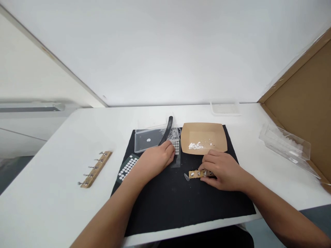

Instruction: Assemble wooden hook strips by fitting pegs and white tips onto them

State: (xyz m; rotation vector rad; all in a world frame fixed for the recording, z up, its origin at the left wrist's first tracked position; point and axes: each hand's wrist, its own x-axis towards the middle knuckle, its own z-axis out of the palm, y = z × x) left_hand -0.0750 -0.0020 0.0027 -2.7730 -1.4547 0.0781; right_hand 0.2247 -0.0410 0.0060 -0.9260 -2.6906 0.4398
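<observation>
My left hand point(161, 156) is closed, fingers curled down at the edge of a sheet of white dots point(177, 147). Whatever its fingertips pinch is hidden. Just behind its knuckles, a black curved nail file point(167, 131) slants up; I cannot tell whether the hand touches it. My right hand point(218, 168) grips a short wooden strip point(192, 174) with small white and metal pieces along its top, holding it down on the black mat point(176, 203). By the strip's left end lies a clear nail tip point(186, 177).
A brown paper tray point(204, 128) holds small white pieces. Left of it sit a clear plastic box point(141, 140) and another dotted sheet point(126, 168). A wooden strip with metal stems point(96, 169) lies far left. Clear boxes point(289, 144) stand right, beside a cardboard panel point(302, 100).
</observation>
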